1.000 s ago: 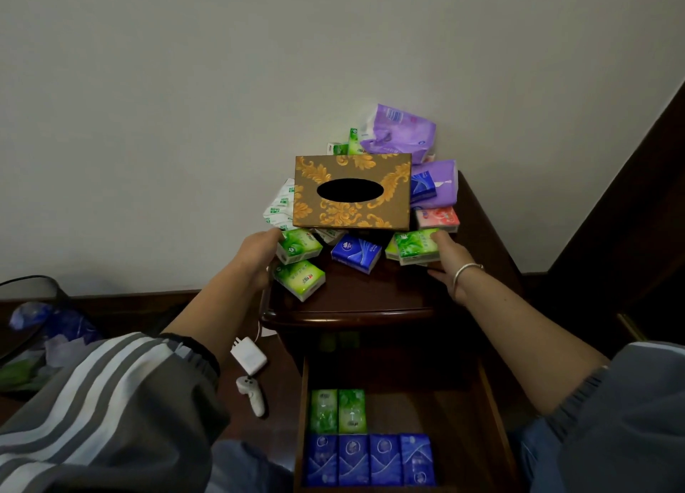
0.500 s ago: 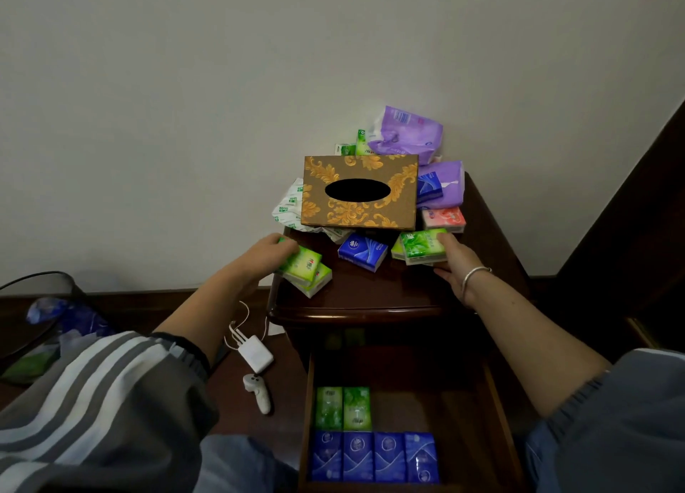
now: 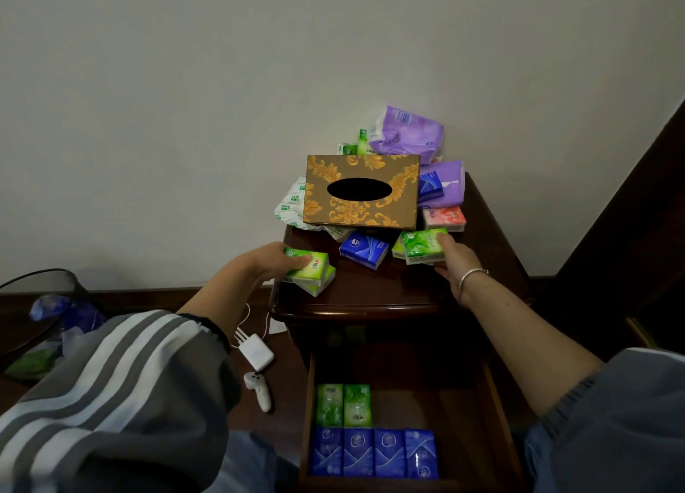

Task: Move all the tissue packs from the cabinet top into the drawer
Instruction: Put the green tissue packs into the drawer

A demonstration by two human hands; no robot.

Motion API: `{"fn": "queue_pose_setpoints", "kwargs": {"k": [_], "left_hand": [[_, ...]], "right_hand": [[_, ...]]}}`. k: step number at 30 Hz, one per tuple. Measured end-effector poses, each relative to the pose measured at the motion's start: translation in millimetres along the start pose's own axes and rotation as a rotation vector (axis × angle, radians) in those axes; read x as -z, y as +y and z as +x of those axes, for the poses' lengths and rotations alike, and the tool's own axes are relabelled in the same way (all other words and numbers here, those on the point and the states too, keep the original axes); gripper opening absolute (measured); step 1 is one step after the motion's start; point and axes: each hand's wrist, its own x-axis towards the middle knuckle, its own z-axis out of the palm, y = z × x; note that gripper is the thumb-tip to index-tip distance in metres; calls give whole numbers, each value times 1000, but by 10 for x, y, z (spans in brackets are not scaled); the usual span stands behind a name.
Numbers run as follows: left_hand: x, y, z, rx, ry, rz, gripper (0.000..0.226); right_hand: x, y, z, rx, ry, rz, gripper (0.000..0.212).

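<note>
Gripping packs [image 3: 314,271]: left hand [image 3: 265,262], right hand [image 3: 459,262]

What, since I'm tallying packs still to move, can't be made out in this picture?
Head view only.
Packs behind the tissue box: the box hides all but some green tops.
Rear of the drawer: shadowed under the cabinet top.
Whether the left hand grips one or both stacked green packs: its fingers cover them.
Second pack under the green pack in the right hand: mostly covered.
Pack lettering: too small.
</note>
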Motion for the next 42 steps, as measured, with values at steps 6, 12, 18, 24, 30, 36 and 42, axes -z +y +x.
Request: {"fn": "queue_pose_setpoints", "kwargs": {"k": [6,12,18,24,30,36,42], "left_hand": [[-54,-41,-91,38,2,-10,60],[-324,-127,-275,35,50,-405,39],[-546,-186,-322,-53,255,-463,50],[-480,-355,-439,-104,223,-798,48],[-680,-1006,-725,-195,38,-1207,40],[-1328,-1405,-830,110,155,-1296,33],[-1636,-1621,-767,181,159,-1285,21]], "right_hand": [[5,5,-111,23,106,75,23],[189,-26,-299,-11,139,105,20],[309,-81,-393,-9,151,115,18],[536,-113,-609,-50,-58,400,16],[810,346,-946,-340,-423,83,23],[394,1337,-859,-373,-439,-444,25],[118,1995,-422,-283,-352,-654,21]]}}
